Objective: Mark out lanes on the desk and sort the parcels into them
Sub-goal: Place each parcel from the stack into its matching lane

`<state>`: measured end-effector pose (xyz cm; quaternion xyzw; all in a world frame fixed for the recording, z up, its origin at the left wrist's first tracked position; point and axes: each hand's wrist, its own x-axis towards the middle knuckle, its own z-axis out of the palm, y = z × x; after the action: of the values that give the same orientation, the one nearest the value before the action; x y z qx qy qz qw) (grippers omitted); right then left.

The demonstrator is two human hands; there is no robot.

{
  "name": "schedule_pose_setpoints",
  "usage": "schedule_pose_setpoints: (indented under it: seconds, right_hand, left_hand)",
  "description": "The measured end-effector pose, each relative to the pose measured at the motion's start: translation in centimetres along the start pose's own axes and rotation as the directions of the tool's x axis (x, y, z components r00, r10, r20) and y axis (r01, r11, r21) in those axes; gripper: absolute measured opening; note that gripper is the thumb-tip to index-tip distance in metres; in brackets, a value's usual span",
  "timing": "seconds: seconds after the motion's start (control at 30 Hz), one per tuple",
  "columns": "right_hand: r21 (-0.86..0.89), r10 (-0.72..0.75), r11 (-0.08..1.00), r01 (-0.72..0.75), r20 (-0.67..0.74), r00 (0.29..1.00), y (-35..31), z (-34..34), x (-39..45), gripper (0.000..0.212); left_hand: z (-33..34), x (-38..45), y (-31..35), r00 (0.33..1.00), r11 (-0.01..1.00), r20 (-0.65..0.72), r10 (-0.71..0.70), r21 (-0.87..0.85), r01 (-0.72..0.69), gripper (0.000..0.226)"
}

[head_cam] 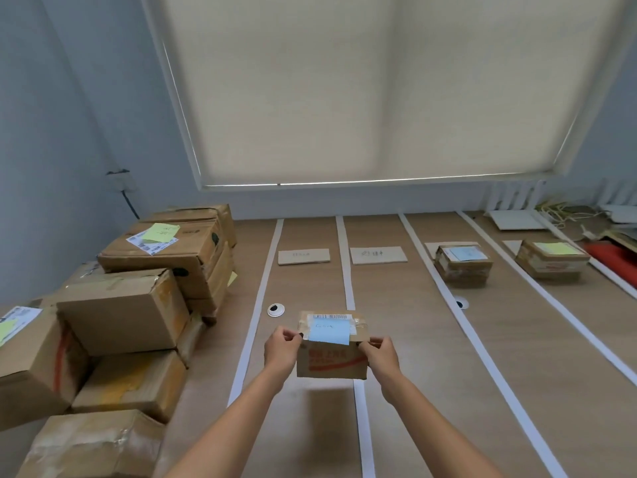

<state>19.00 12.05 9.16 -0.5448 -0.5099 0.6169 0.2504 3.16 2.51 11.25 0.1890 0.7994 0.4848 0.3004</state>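
I hold a small cardboard parcel (331,360) with a blue sticky note (329,331) on top, lifted above the desk (413,339). My left hand (282,350) grips its left side and my right hand (381,355) grips its right side. White tape strips (348,270) mark lanes along the desk. Two cardboard lane labels (303,256) lie at the far ends of the left lanes. One parcel with a blue note (463,265) sits in the third lane. Another parcel with a yellow note (551,258) sits in the fourth lane.
A pile of several larger cardboard boxes (131,305) fills the desk's left side. Two round cable grommets (275,309) sit in the desktop. Paper, cord and a red item (613,260) clutter the far right corner. A lowered blind (362,88) covers the window behind.
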Motion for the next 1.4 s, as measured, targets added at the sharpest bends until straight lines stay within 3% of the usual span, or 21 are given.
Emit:
schedule_pose_setpoints:
  seconds: [0.23, 0.43, 0.53, 0.67, 0.87, 1.17, 1.4]
  right_hand:
    - [-0.038, 0.031, 0.999, -0.036, -0.124, 0.992, 0.4, -2.2, 2.0, 0.016]
    - [-0.023, 0.004, 1.000, -0.008, -0.165, 0.986, 0.5, -4.1, 4.1, 0.028]
    - [-0.018, -0.025, 1.000, 0.022, -0.157, 0.987, 0.1, -6.1, 5.1, 0.038]
    - [-0.042, -0.075, 0.997, 0.070, -0.122, 0.990, -0.6, -9.7, 6.8, 0.041]
    - [-0.032, -0.130, 0.991, 0.128, -0.100, 0.986, -0.9, -18.4, 11.0, 0.044]
    - [-0.112, -0.133, 0.986, 0.121, -0.102, 0.986, -0.2, -36.3, 18.1, 0.051]
    - [-0.166, -0.094, 0.983, 0.079, -0.088, 0.992, -0.1, -42.2, 22.2, 0.053]
  left_hand:
    - [3.4, 1.6, -0.2, 0.995, 0.994, 0.077, -0.058, -0.090, 0.065, 0.008]
    - [6.5, 2.9, -0.1, 0.985, 0.971, 0.157, -0.064, -0.219, 0.098, 0.035]
    - [9.0, 3.2, 0.8, 0.980, 0.976, 0.194, -0.041, -0.200, 0.081, 0.048]
    - [12.9, 2.9, 2.8, 0.977, 0.995, 0.210, 0.016, -0.098, 0.004, 0.049]
    - [22.0, 1.8, 5.8, 0.972, 0.991, 0.215, 0.091, -0.112, -0.068, 0.048]
    - [40.7, -1.7, 10.3, 0.957, 0.985, 0.288, -0.023, -0.160, 0.071, 0.041]
    - [48.1, -2.0, 12.0, 0.961, 0.984, 0.267, -0.073, -0.140, 0.114, 0.047]
